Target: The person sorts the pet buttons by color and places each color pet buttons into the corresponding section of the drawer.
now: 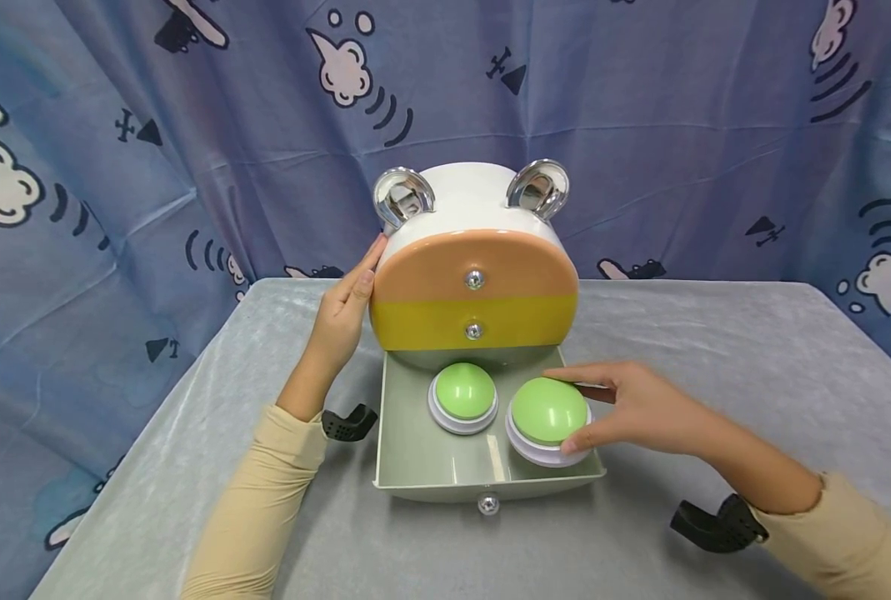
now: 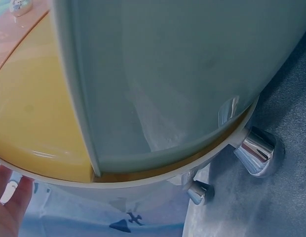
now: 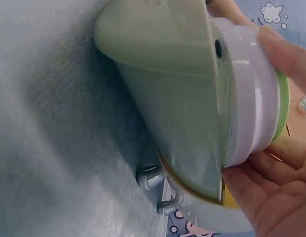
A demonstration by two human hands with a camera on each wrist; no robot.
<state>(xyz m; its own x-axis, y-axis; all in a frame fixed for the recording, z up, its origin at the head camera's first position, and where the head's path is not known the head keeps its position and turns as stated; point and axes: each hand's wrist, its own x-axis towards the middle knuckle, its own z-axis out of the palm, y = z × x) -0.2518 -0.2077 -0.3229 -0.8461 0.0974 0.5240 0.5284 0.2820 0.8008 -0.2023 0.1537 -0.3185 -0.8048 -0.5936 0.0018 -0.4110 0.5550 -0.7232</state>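
A small rounded cabinet (image 1: 475, 254) with orange and yellow drawer fronts has its bottom drawer (image 1: 415, 462), pale green, pulled out. Inside the drawer, at the left, sits a green-domed push button (image 1: 465, 392) with a white base. My right hand (image 1: 628, 408) grips a second, matching push button (image 1: 548, 412) between thumb and fingers over the drawer's right side. In the right wrist view its white base (image 3: 254, 94) shows at the level of the drawer's rim. Against the cabinet's left side rests my left hand (image 1: 343, 312), fingers extended; only some fingertips (image 2: 17, 200) appear in the left wrist view.
Two silver ear-shaped pieces (image 1: 404, 197) stick up from the cabinet's top. The drawer knob (image 1: 488, 503) faces me, and chrome feet (image 3: 150, 177) stand under the cabinet. A grey cloth covers the table (image 1: 715, 350); a patterned blue curtain (image 1: 640, 167) hangs behind.
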